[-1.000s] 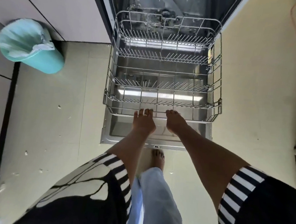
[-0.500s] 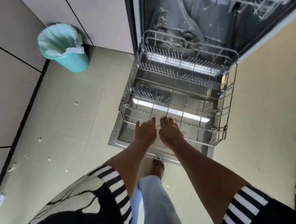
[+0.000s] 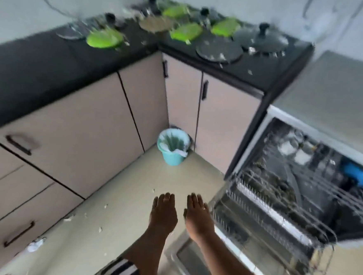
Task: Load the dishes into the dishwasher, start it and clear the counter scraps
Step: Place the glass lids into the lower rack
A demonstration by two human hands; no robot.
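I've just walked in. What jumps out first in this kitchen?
Bright green plates among dark lids on the black counter at the back stand out most. At right the dishwasher gapes open, its lower rack pulled out; a teal bin sits in the floor corner. The left hand and right hand hover open, empty.

Your short left sleeve [image 3: 124, 272] ends in a cuff of black and white stripes; below it, both forearms [image 3: 227, 263] are bare.

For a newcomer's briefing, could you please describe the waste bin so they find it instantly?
Follow the beige cabinets to their inner corner, left of the open dishwasher. The bin stands on the floor there: teal, pale-lined, against beige doors.
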